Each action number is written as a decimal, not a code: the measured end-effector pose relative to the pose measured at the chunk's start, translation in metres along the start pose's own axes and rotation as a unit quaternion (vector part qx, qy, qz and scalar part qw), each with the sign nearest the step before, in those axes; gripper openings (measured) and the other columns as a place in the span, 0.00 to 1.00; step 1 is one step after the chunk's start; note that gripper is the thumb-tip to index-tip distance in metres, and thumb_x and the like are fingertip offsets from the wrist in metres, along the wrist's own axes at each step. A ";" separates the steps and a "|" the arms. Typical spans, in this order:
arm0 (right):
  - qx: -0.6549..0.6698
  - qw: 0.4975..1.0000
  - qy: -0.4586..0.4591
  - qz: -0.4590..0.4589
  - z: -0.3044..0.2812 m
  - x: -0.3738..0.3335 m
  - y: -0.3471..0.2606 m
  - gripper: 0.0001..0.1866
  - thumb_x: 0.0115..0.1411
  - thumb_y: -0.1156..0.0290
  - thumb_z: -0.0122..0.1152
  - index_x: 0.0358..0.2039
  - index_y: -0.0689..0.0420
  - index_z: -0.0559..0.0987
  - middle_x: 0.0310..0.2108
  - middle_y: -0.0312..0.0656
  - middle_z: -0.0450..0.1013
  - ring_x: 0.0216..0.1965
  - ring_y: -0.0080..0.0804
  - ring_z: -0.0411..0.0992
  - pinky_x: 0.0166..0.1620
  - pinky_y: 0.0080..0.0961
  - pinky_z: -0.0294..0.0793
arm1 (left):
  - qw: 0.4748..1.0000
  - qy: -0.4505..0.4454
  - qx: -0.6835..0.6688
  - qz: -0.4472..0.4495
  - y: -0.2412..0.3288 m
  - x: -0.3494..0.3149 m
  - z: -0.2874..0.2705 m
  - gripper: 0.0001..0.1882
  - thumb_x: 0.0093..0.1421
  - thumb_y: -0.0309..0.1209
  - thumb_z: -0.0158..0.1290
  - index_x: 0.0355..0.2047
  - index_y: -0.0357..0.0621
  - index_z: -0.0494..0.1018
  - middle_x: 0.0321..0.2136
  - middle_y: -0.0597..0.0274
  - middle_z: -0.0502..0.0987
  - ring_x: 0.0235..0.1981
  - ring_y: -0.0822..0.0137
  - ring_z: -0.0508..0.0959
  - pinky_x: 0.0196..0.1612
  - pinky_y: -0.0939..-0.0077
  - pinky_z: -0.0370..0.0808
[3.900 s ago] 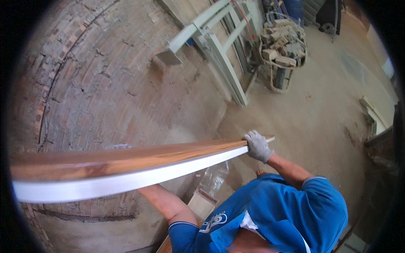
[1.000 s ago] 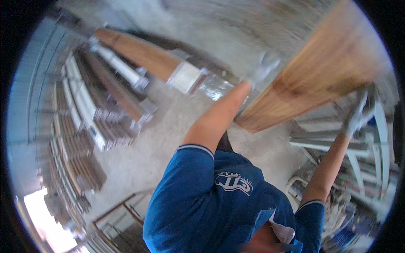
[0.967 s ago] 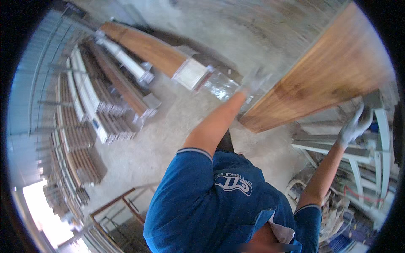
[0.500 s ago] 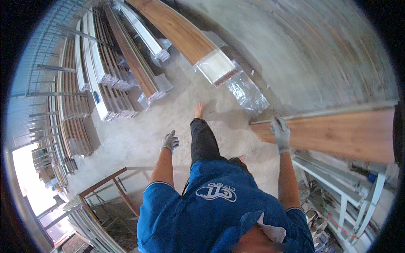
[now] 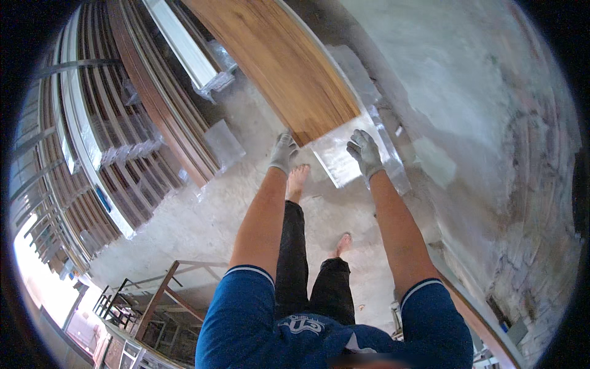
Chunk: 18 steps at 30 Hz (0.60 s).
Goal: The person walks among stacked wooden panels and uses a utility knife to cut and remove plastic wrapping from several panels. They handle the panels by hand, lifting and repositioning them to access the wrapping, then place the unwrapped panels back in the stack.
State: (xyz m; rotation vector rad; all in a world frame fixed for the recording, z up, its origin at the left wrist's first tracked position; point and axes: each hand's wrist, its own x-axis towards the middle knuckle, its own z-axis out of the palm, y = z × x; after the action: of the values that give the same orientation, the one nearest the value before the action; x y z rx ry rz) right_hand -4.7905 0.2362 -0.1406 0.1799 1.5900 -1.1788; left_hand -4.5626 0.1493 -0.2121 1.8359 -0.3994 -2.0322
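A long wood-grain panel (image 5: 283,67) lies ahead of me, its near end facing me. My left hand (image 5: 283,152), in a grey glove, is beside that end's left corner. Its fingers are extended, and I cannot tell whether they touch the panel. My right hand (image 5: 366,151), gloved too, hovers over or rests on the shiny clear plastic wrap (image 5: 337,165) just past the panel's end. Its fingers are apart and slightly bent, with nothing visibly held.
Stacks of long brown and white profiles (image 5: 138,117) lie to the left, some ends wrapped in plastic. A white wrapped profile (image 5: 184,46) is beside the panel. A metal frame (image 5: 161,292) stands lower left. Another brown-edged board (image 5: 476,317) slants at lower right.
I have turned and leaned toward the panel ahead. Both hands moved forward to its near end. My right hand has left the board at the right, which now slants at lower right.
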 end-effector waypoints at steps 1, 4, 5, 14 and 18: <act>0.026 0.999 0.006 0.022 0.012 0.017 0.001 0.33 0.58 0.53 0.63 0.58 0.58 0.65 0.50 0.42 0.66 0.45 0.34 0.68 0.47 0.32 0.73 | 0.999 -0.028 -0.014 -0.008 0.005 0.015 0.002 0.37 0.54 0.59 0.57 0.57 0.51 0.65 0.45 0.62 0.72 0.44 0.63 0.72 0.46 0.61 0.70; 0.084 0.994 -0.009 0.066 0.034 0.047 0.002 0.32 0.58 0.51 0.63 0.57 0.55 0.66 0.45 0.39 0.67 0.45 0.33 0.67 0.53 0.34 0.69 | 0.997 -0.051 -0.026 -0.051 0.020 0.044 0.004 0.40 0.52 0.62 0.57 0.58 0.51 0.65 0.52 0.62 0.70 0.51 0.60 0.69 0.49 0.62 0.69; 0.107 0.992 -0.045 0.055 0.039 0.053 0.001 0.32 0.58 0.50 0.63 0.56 0.53 0.67 0.45 0.38 0.68 0.46 0.31 0.67 0.54 0.34 0.68 | 0.997 -0.067 -0.020 -0.037 0.022 0.048 0.007 0.42 0.52 0.63 0.56 0.59 0.49 0.65 0.52 0.61 0.71 0.50 0.59 0.71 0.48 0.62 0.70; 0.097 0.993 -0.074 -0.003 0.057 0.030 -0.019 0.37 0.56 0.42 0.61 0.59 0.51 0.66 0.54 0.37 0.69 0.51 0.32 0.70 0.50 0.31 0.71 | 0.998 -0.038 0.050 0.021 0.048 -0.005 0.011 0.43 0.55 0.68 0.49 0.55 0.43 0.69 0.46 0.59 0.76 0.43 0.62 0.77 0.45 0.60 0.75; 0.047 0.998 -0.033 -0.009 0.058 0.002 -0.046 0.40 0.55 0.41 0.62 0.60 0.53 0.64 0.54 0.39 0.68 0.51 0.34 0.70 0.51 0.34 0.72 | 0.997 -0.033 0.069 0.030 0.069 -0.042 0.020 0.42 0.55 0.66 0.50 0.53 0.41 0.70 0.45 0.59 0.76 0.43 0.62 0.77 0.44 0.60 0.76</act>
State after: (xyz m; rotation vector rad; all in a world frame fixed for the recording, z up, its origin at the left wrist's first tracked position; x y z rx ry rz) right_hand -4.7828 0.1695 -0.1098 0.1858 1.4830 -1.2611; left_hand -4.5730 0.1064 -0.1417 1.8171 -0.6203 -2.0749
